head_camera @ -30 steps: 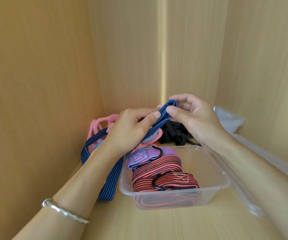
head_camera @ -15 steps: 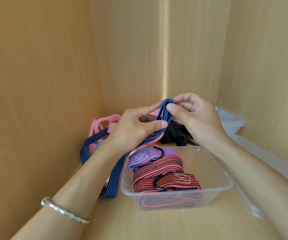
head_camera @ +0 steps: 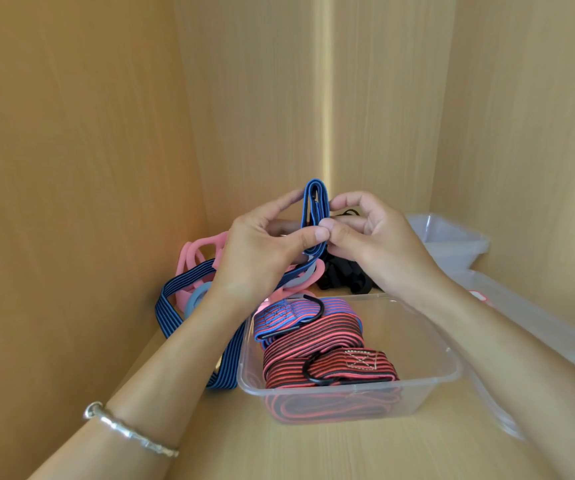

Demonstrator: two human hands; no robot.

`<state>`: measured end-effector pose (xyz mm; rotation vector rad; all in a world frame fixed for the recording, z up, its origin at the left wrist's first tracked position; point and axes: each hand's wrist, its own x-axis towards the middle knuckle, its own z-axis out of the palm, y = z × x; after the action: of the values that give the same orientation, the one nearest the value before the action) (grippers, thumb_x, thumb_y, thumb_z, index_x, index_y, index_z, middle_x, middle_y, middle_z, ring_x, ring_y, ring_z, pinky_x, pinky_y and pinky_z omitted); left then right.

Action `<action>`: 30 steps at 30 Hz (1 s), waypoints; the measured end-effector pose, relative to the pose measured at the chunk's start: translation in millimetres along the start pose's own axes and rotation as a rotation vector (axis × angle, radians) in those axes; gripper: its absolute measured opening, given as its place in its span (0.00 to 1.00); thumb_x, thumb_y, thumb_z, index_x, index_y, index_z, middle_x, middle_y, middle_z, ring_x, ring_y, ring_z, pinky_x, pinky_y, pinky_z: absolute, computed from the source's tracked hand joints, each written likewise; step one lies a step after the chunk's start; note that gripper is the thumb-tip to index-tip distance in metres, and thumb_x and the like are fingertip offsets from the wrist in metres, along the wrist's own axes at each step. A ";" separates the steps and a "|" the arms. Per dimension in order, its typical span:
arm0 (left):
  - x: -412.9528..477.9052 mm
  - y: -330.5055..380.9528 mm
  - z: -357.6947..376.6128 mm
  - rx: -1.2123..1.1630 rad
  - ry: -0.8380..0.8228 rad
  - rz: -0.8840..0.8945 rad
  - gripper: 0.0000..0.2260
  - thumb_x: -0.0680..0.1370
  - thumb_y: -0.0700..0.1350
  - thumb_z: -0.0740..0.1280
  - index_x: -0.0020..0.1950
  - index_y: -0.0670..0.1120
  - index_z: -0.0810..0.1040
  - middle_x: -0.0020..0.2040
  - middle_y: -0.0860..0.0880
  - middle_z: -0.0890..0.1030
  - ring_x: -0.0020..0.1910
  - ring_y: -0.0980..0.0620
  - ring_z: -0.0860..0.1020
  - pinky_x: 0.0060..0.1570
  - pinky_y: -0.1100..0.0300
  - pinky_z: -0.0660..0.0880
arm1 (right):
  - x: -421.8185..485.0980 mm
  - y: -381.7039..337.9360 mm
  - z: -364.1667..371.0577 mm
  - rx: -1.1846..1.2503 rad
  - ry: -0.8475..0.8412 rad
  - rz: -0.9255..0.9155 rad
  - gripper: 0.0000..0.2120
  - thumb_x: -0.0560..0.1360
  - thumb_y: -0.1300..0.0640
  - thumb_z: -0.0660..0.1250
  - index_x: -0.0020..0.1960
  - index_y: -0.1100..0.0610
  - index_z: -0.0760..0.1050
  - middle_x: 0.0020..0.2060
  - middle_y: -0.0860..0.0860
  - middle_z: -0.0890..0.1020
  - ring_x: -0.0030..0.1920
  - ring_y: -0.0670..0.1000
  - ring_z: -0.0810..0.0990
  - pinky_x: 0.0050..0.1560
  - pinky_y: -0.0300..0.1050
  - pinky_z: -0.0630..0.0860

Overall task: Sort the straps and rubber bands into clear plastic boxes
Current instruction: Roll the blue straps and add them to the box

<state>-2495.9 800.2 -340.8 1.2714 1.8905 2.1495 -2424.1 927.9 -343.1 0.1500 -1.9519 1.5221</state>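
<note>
My left hand (head_camera: pixel 262 258) and my right hand (head_camera: pixel 372 244) both pinch a blue striped strap (head_camera: pixel 315 216), folded into an upright loop above the shelf. Its long tail (head_camera: pixel 172 299) trails down to the left and along the shelf floor. Below my hands stands a clear plastic box (head_camera: pixel 431 379) holding a folded red striped strap (head_camera: pixel 313 344) and a blue-and-pink strap (head_camera: pixel 279 317), each with a black hook. Pink and light-blue rubber bands (head_camera: pixel 196 258) lie behind my left hand. A pile of black straps (head_camera: pixel 345 275) sits behind my right hand.
Wooden walls close in on the left, back and right. A second clear box (head_camera: pixel 452 244) stands at the back right, with a clear lid or tray (head_camera: pixel 535 327) along the right wall. The wooden shelf floor (head_camera: pixel 313 448) runs in front of the box.
Both hands have lifted the folded end of the blue strap and turned it upright. My thumbs now meet at its lower part; the tail has been drawn up slightly.
</note>
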 end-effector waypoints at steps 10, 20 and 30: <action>-0.4 -2.3 -1.1 -0.098 0.045 -0.002 0.06 0.77 0.39 0.67 0.51 0.48 0.73 0.37 0.49 0.85 0.36 0.51 0.83 0.38 0.57 0.81 | -2.4 1.6 -1.7 0.000 -0.170 0.011 0.20 0.74 0.68 0.69 0.55 0.45 0.72 0.46 0.42 0.84 0.48 0.42 0.83 0.51 0.37 0.79; 0.2 -1.8 -4.7 -0.096 -0.043 0.021 0.07 0.79 0.34 0.64 0.51 0.46 0.76 0.40 0.50 0.85 0.38 0.53 0.83 0.37 0.61 0.80 | -1.4 1.3 -2.4 -0.061 -0.057 -0.018 0.18 0.72 0.64 0.72 0.54 0.46 0.73 0.49 0.51 0.85 0.48 0.56 0.85 0.55 0.58 0.79; 4.9 -11.0 -18.4 0.441 0.069 0.232 0.20 0.70 0.42 0.76 0.50 0.59 0.69 0.55 0.64 0.78 0.54 0.63 0.78 0.47 0.64 0.71 | -1.5 0.4 -8.9 -0.106 -0.197 -0.007 0.19 0.76 0.68 0.66 0.54 0.45 0.74 0.43 0.43 0.84 0.41 0.40 0.83 0.41 0.32 0.75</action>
<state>-2514.8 790.4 -346.2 1.5709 2.4568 1.9550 -2419.5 935.6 -343.2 0.2698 -2.1782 1.4418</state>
